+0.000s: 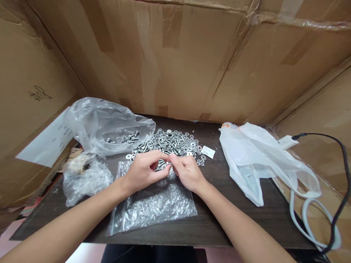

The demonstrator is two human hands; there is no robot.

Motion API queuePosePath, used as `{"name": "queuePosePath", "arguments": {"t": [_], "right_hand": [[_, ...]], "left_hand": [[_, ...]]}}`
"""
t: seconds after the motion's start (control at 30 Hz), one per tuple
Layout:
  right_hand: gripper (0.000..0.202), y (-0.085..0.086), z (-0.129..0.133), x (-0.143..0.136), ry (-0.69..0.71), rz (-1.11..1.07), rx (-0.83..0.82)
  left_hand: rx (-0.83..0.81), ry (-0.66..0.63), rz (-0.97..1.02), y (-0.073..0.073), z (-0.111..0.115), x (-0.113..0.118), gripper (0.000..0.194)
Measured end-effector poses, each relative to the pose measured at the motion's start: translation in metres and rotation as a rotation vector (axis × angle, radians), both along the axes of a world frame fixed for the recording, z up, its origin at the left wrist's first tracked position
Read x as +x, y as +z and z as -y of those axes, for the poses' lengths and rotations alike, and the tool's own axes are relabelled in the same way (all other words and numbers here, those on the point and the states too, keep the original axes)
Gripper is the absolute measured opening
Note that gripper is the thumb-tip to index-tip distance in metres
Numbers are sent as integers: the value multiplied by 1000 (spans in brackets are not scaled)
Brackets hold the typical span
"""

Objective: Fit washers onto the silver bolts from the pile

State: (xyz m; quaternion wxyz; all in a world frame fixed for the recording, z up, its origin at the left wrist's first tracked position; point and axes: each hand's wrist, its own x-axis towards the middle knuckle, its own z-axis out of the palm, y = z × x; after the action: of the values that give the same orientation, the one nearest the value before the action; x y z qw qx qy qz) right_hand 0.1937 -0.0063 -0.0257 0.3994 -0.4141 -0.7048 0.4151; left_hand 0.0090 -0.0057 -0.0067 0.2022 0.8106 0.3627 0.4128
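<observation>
My left hand (146,168) and my right hand (189,171) meet over the front of a pile of metal bolts and washers (171,141). A small silver bolt (169,163) shows between the fingertips, where both hands pinch it. Part of it is hidden by the fingers, so I cannot tell whether a washer is on it. Under my hands lies a clear plastic zip bag (161,206), flat on the dark table (211,223). Loose washers (201,160) are scattered at the pile's right edge.
At the left, a large clear bag (101,124) holds several bolts, with a crumpled plastic bag (85,180) before it. A small white label (208,152) lies right of the pile. Farther right are a white plastic bag (244,157) and a cable (346,164). Cardboard walls (186,73) surround the table.
</observation>
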Motion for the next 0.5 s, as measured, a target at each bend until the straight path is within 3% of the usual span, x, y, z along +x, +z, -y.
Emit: {"name": "queuePosePath", "arguments": {"t": [0.13, 0.2, 0.4, 0.5], "right_hand": [[31, 5, 2, 1, -25, 49, 177], [24, 7, 2, 1, -19, 39, 181], [56, 0, 0, -3, 30, 44, -19], [56, 3, 0, -1, 6, 53, 25]], "left_hand": [[-282, 31, 52, 0, -3, 1, 10], [-358, 30, 66, 0, -4, 1, 11], [-150, 17, -3, -3, -1, 1, 11], [-311, 17, 20, -1, -3, 2, 12]]}}
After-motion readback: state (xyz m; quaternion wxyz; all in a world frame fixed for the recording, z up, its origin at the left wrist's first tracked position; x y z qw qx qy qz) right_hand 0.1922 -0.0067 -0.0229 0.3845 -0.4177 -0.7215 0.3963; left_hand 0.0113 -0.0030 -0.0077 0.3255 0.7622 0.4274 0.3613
